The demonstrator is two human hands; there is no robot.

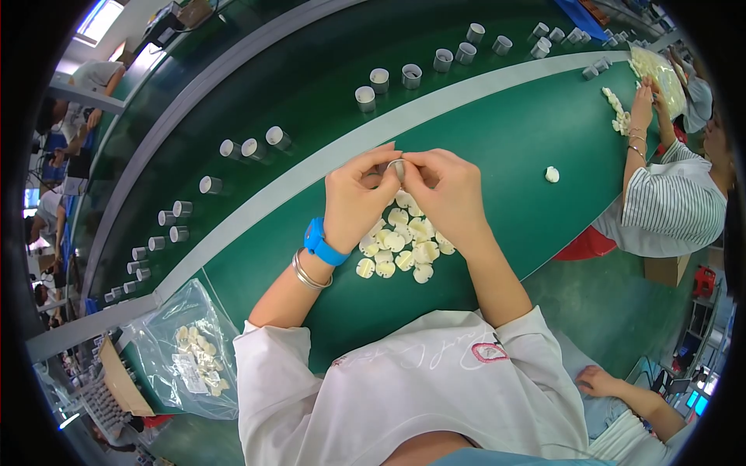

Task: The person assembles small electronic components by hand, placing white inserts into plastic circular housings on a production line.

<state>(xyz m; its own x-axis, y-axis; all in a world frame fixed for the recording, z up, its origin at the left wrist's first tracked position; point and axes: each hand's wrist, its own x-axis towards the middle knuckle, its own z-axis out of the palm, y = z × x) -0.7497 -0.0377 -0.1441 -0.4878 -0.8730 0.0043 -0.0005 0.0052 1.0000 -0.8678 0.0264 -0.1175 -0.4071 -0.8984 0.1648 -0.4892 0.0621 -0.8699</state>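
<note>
My left hand (361, 180) and my right hand (441, 182) meet over the green table, fingertips pinched together. Between them they grip a small grey round part (398, 168), mostly hidden by the fingers. It looks like the grey cylinders on the belt, but its full shape does not show. Just below my hands lies a loose pile of cream-coloured notched discs (404, 239). My left wrist wears a blue watch and metal bangles.
Beyond a pale rail (311, 165), grey cylinders (365, 98) stand along a dark green belt. A clear bag of discs (203, 359) lies at left. A lone disc (552, 175) sits to the right, nearer a co-worker in a striped sleeve (672, 194) handling another bag.
</note>
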